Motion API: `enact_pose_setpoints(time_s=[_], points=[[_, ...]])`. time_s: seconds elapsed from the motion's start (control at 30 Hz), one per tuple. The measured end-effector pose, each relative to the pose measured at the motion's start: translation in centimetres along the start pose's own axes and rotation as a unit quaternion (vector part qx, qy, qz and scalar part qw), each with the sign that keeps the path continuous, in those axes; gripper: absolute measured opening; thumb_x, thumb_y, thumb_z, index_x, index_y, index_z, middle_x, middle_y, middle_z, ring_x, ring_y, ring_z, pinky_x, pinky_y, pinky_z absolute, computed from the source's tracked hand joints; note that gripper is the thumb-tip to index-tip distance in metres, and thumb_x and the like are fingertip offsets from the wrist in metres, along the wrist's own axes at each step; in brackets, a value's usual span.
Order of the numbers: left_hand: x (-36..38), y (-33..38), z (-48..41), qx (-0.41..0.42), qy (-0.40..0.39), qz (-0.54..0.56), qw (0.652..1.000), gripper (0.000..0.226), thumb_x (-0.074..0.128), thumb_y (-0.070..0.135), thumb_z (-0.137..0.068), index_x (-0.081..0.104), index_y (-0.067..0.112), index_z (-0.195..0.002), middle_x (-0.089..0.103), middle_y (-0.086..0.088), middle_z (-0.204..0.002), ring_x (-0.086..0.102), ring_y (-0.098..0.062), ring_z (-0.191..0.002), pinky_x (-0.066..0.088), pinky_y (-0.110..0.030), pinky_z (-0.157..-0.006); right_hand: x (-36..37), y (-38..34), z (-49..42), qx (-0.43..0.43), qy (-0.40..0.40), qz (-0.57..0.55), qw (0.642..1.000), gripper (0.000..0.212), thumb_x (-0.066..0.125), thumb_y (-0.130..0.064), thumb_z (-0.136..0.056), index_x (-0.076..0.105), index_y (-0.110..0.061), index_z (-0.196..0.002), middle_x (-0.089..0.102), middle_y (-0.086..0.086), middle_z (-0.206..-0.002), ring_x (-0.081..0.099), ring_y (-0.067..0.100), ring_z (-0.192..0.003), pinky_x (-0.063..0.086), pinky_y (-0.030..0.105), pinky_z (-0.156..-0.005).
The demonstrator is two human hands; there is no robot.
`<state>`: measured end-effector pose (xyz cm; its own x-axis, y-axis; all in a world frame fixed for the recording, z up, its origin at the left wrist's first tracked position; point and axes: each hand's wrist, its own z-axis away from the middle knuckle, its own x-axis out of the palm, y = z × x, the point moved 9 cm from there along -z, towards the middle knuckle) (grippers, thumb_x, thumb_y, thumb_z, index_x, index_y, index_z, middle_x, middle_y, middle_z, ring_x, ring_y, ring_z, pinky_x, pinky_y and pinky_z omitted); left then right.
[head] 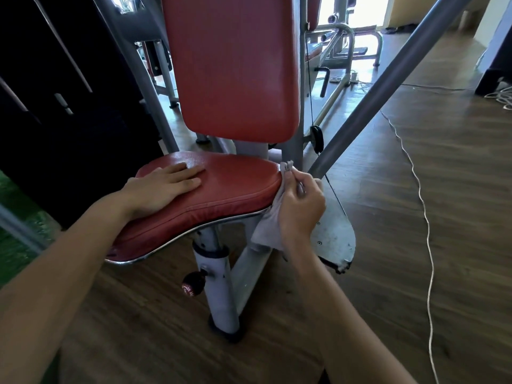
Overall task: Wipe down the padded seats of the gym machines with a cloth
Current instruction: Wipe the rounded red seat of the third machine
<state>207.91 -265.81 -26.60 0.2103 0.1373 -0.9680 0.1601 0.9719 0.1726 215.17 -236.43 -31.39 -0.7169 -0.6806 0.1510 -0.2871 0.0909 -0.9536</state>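
Hands: left (163,187) on seat (235,184), right (302,209) gripping cloth (266,231); knob (194,285) lettering illegible.

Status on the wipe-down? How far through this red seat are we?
Done: unclear; the seat pad shines on top, but nothing proves it was wiped. In hand: the right hand grips the cloth against the seat's right edge while the left hand rests flat on top. Left, likely: the backrest and the machine behind.
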Motion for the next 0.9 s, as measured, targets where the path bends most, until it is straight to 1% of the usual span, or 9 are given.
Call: enact_pose_setpoints(time_s=[0.1,0.2,0.3,0.37,0.53,0.7,0.8,0.83,0.9], points=[[-0.1,-0.1,0.1,-0.004,0.000,0.007,1.000,0.076,0.010,0.093,-0.066,0.015,0.076,-0.139,0.009,0.025,-0.165,0.008,-0.018,-0.156,0.006,-0.062,-0.116,-0.9,-1.1,4.8,-0.034,-0.014,-0.031,0.999,0.011,0.072,-0.025,-0.091,0.075,-0.015,-0.094,0.060,-0.010,-0.088,0.065,0.006,-0.085,0.052,0.016,-0.075],[-0.1,0.3,0.2,-0.005,0.002,0.009,1.000,0.080,0.010,0.095,-0.062,0.016,0.075,-0.139,0.010,0.025,-0.165,0.008,-0.018,-0.156,0.006,-0.062,-0.117,-0.4,-0.5,5.4,-0.025,-0.022,-0.070,0.997,0.012,0.072,-0.020,-0.092,0.076,-0.010,-0.097,0.061,-0.003,-0.094,0.067,0.010,-0.089,0.055,0.021,-0.080],[-0.3,0.5,0.1,-0.009,0.007,0.004,1.000,0.079,0.008,0.095,-0.063,0.015,0.076,-0.139,0.010,0.024,-0.165,0.008,-0.019,-0.156,0.008,-0.062,-0.116,0.3,0.8,0.9,0.038,0.023,-0.046,0.998,0.012,0.073,-0.022,-0.092,0.076,-0.011,-0.094,0.057,-0.007,-0.089,0.063,-0.001,-0.080,0.054,0.017,-0.076],[-0.3,0.5,0.2,-0.006,0.005,0.002,1.000,0.078,0.007,0.095,-0.064,0.014,0.076,-0.139,0.010,0.024,-0.165,0.008,-0.019,-0.156,0.009,-0.062,-0.116,0.4,0.9,0.4,0.050,0.027,-0.041,0.998,0.010,0.072,-0.022,-0.092,0.075,-0.013,-0.095,0.056,-0.010,-0.090,0.063,0.002,-0.083,0.049,0.009,-0.074],[-0.4,0.8,0.8,-0.010,0.007,0.008,1.000,0.055,0.020,0.083,-0.089,0.018,0.071,-0.143,0.011,0.021,-0.166,0.007,-0.021,-0.156,0.007,-0.061,-0.117,-0.8,-1.2,4.4,-0.057,-0.068,0.026,0.996,0.010,0.070,-0.026,-0.094,0.074,-0.017,-0.097,0.059,-0.007,-0.091,0.064,0.004,-0.083,0.052,0.016,-0.074],[-0.9,1.6,1.3,-0.004,0.008,0.050,0.999,0.048,0.028,0.065,-0.099,0.027,0.061,-0.147,0.015,0.018,-0.166,0.006,-0.024,-0.156,0.001,-0.055,-0.120,0.4,-7.3,2.6,-0.158,-0.182,0.087,0.967,0.014,0.074,-0.036,-0.090,0.078,-0.024,-0.095,0.062,-0.008,-0.088,0.065,0.000,-0.080,0.047,0.007,-0.072],[-1.8,1.7,2.0,0.030,0.051,0.246,0.968,0.031,0.045,0.046,-0.104,0.055,0.058,-0.130,0.050,0.019,-0.147,0.043,-0.007,-0.136,0.022,-0.031,-0.117,4.0,-12.2,2.1,-0.221,-0.211,0.105,0.947,0.016,0.074,-0.037,-0.089,0.079,-0.026,-0.099,0.064,-0.011,-0.091,0.060,-0.008,-0.080,0.041,0.002,-0.074],[-2.3,1.3,2.2,0.038,0.066,0.331,0.941,0.028,0.049,0.036,-0.104,0.063,0.056,-0.119,0.060,0.019,-0.134,0.054,0.000,-0.121,0.031,-0.024,-0.111,6.0,-12.8,1.3,-0.228,-0.220,0.121,0.941,0.019,0.072,-0.039,-0.090,0.078,-0.027,-0.103,0.063,-0.011,-0.094,0.060,-0.007,-0.080,0.041,0.002,-0.075],[-3.1,-0.2,2.8,0.028,0.091,0.438,0.894,0.028,0.053,0.019,-0.102,0.068,0.036,-0.118,0.069,0.008,-0.117,0.062,-0.001,-0.097,0.048,-0.013,-0.090,10.6,-13.0,0.2,-0.228,-0.270,0.177,0.919,0.027,0.065,-0.047,-0.092,0.077,-0.030,-0.109,0.065,-0.008,-0.099,0.063,0.001,-0.086,0.048,0.012,-0.082]])
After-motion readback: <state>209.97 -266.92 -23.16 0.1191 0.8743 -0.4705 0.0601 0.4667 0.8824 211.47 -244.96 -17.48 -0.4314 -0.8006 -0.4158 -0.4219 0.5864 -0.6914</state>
